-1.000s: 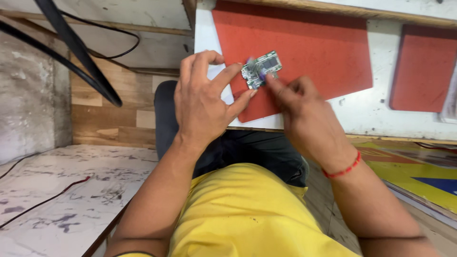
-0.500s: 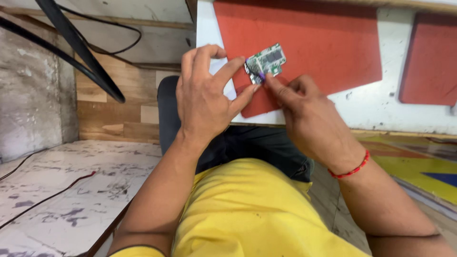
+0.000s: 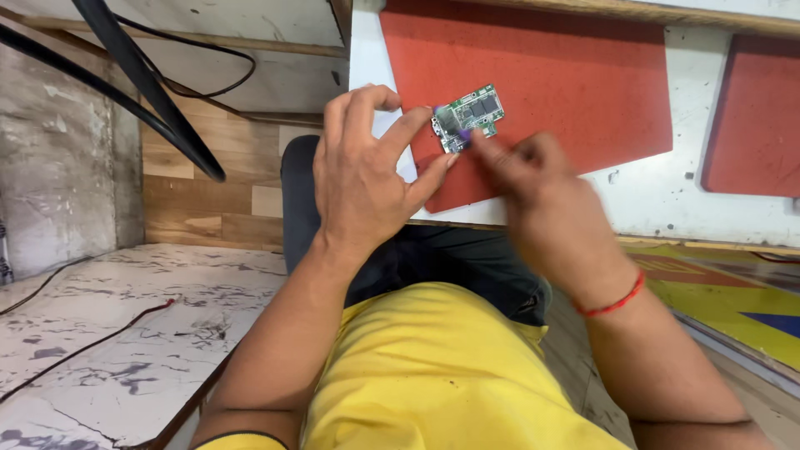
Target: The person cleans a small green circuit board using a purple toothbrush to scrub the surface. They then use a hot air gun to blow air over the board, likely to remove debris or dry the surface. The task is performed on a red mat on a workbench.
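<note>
Board: small green circuit board (image 3: 468,117), held just above the red mat (image 3: 583,92) at the surface's (image 3: 667,208) near edge.
Left hand: left hand (image 3: 367,179) pinches the board's left end between thumb and forefinger, other fingers spread.
Right hand: right hand (image 3: 542,208), blurred, fingertips closed on something small and purple at the board's lower edge.
Doing it well: likely best to grip the board by its edges, steady, while the right works gently.

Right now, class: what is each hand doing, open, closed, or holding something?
Left hand: holds the small green circuit board by its edge between finger and thumb.
Right hand: blurred, fingertips at the board's lower edge; grip cannot be told.
</note>
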